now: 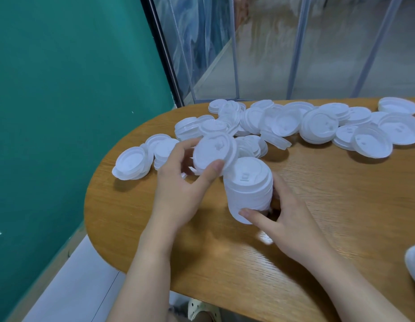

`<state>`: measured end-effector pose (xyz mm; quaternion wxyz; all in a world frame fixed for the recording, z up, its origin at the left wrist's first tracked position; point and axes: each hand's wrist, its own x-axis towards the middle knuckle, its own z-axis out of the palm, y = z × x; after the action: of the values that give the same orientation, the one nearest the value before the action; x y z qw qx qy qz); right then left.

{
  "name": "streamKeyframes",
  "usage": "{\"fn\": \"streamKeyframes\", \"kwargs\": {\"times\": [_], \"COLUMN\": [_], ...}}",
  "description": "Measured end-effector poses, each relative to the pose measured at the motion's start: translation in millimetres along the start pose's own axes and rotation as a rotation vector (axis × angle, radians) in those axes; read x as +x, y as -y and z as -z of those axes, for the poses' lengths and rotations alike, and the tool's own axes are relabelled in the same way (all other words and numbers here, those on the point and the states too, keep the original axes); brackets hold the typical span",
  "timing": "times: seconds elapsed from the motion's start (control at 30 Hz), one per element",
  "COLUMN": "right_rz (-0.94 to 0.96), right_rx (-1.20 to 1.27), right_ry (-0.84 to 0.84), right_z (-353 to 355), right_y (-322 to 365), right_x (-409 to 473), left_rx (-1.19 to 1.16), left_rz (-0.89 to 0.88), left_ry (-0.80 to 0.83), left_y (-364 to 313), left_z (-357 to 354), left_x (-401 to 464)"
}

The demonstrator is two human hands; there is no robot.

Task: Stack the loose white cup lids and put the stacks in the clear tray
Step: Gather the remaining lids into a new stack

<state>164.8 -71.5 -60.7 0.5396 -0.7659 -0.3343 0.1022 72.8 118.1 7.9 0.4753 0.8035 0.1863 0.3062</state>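
The stack of lids (248, 189) stands near the worktop's middle, long axis close to upright and leaning a little away, top lid's dome facing up. The wooden worktop (318, 205) has a rounded end beside a green wall (62, 89); loose lids (318, 124) lie scattered along its far side. The right hand (287, 212) curls around the stack's base. The left hand (178, 182) pinches 1 tilted lid (213, 154) just beside the stack's top.

Bare table (306, 217) lies open near and right of the lid stack (249, 189). Loose lids (283, 124) crowd the far edge, blocking passage. More lids (132, 163) obstruct the left.
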Motion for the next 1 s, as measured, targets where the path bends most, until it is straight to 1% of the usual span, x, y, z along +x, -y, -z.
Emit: {"fn": "streamKeyframes", "kwargs": {"times": [0.1, 0.17, 0.57, 0.7, 0.77, 0.83, 0.9, 0.93, 1.0], "right_rz": [0.010, 0.015, 0.011, 0.009, 0.008, 0.007, 0.006, 0.004, 0.002], "right_rx": [-0.002, -0.004, 0.000, 0.002, -0.003, -0.009, -0.015, -0.012, -0.007], "right_ry": [-0.001, -0.002, 0.002, 0.003, -0.002, -0.006, -0.007, -0.004, 0.004], "right_z": [-0.1, -0.4, -0.5, -1.3, -1.4, -1.0, -0.5, -0.4, -0.2], "right_y": [0.5, -0.5, -3.3, -3.6, -3.5, -3.1, -3.5, -3.5, -3.3], "right_x": [0.4, 0.7, 1.1, 1.0, 0.9, 0.5, 0.5, 0.5, 0.7], "left_rx": [0.042, 0.076, 0.150, 0.117, 0.042, 0.047, 0.230, 0.351, 0.559], "left_rz": [-0.058, -0.055, -0.060, -0.031, 0.001, -0.007, -0.051, -0.070, -0.103], "left_ry": [0.131, 0.184, 0.270, 0.292, 0.234, 0.102, -0.020, -0.042, -0.031], "left_y": [-3.9, -3.8, 0.3, 1.2, 4.1, 15.4, 35.5, 46.6, 63.1], "left_z": [-6.3, -11.9, -26.6, -26.5, -23.9, -19.4, -14.3, -13.0, -13.1], "left_x": [-4.2, -6.4, -7.7, -6.1, -1.2, 6.4, 16.3, 21.3, 29.6]}}
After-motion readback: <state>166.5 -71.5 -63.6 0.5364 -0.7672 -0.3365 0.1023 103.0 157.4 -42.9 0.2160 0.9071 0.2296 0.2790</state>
